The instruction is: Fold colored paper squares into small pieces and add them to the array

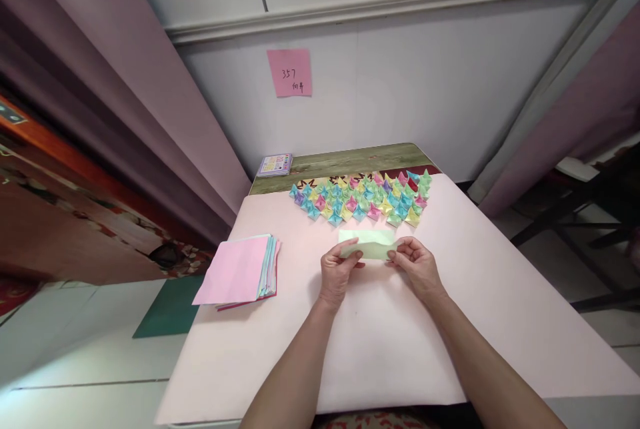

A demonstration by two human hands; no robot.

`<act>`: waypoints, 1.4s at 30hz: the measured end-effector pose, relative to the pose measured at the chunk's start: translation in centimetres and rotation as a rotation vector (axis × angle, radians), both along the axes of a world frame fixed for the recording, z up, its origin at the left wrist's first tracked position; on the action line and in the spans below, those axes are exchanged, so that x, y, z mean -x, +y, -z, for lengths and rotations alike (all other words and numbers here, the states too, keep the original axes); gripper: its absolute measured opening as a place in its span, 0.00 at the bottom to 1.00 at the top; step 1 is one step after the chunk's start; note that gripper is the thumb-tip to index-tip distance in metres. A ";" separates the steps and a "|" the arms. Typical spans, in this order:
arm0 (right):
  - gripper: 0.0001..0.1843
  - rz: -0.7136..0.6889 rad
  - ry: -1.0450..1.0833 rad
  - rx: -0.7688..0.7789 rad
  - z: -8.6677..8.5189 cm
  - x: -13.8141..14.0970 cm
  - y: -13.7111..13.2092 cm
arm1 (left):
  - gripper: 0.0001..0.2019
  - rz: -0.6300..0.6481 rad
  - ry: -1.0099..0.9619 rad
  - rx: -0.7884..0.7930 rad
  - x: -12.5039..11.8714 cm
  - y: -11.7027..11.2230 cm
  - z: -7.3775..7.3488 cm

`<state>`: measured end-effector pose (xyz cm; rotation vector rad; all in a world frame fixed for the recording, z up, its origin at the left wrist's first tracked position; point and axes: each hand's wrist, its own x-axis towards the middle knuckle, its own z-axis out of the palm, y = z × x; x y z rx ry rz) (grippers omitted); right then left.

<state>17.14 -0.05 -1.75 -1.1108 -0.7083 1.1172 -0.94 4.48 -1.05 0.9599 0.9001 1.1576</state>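
A pale green sheet of paper [370,237], partly folded over along its near side, is held up between both hands just above the pink-covered table. My left hand [338,270] pinches its left end, thumb on the near face and fingers behind. The right end is gripped by my right hand [416,263] in the same way, with the thumb pressed near the lower corner. Just beyond the sheet stand several rows of small folded paper pieces [361,202] in blue, green, yellow, pink and purple.
On the left of the pink table cover [390,355] lies a stack of coloured paper [235,272], pink on top. A small printed pack [275,163] rests at the far left corner. A pink note [289,73] hangs on the wall behind; curtains [200,102] flank the table.
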 end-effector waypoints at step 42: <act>0.21 -0.303 -0.427 -0.231 0.7 2.3 4.2 | 0.18 -0.201 -0.134 0.215 0.4 2.2 0.1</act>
